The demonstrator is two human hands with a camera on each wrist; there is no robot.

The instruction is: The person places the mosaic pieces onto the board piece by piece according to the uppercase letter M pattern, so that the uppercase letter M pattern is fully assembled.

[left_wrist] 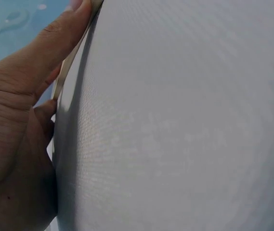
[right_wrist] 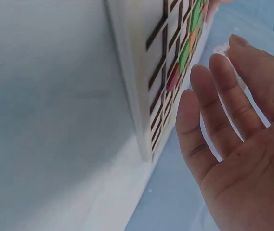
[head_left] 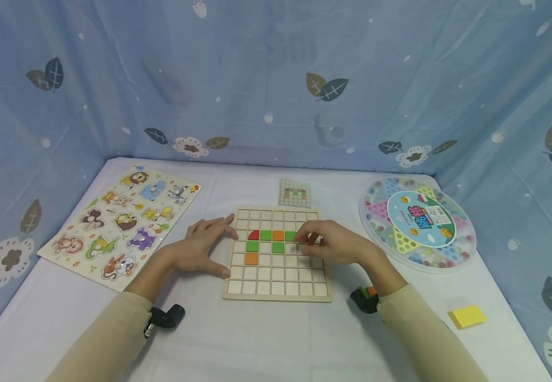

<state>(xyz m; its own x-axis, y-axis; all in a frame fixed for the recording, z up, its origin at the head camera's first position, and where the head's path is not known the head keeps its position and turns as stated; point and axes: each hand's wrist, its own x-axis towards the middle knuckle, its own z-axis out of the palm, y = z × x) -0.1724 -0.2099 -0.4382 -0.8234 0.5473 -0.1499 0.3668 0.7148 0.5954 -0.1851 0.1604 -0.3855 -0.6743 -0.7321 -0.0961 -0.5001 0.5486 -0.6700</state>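
A wooden grid board (head_left: 277,293) lies mid-table, with a red round-cornered piece (head_left: 254,235) and several green and orange square tiles (head_left: 278,235) in its cells. My left hand (head_left: 206,245) is spread along the board's left edge, thumb and fingertips touching the frame. Over the board's right side hovers my right hand (head_left: 330,241), beside the upper row's end green tile (head_left: 290,235). In the right wrist view its fingers are loosely bent and hold nothing visible; a red piece (right_wrist: 173,78), hidden by the hand in the head view, sits in the grid.
Behind the board lies a small pattern card (head_left: 295,193). An animal puzzle board (head_left: 128,223) is at left, and a round marble game box (head_left: 419,223) at right. Loose green and orange pieces (head_left: 370,291) sit partly hidden by the right wrist. A yellow block (head_left: 467,317) lies farther right.
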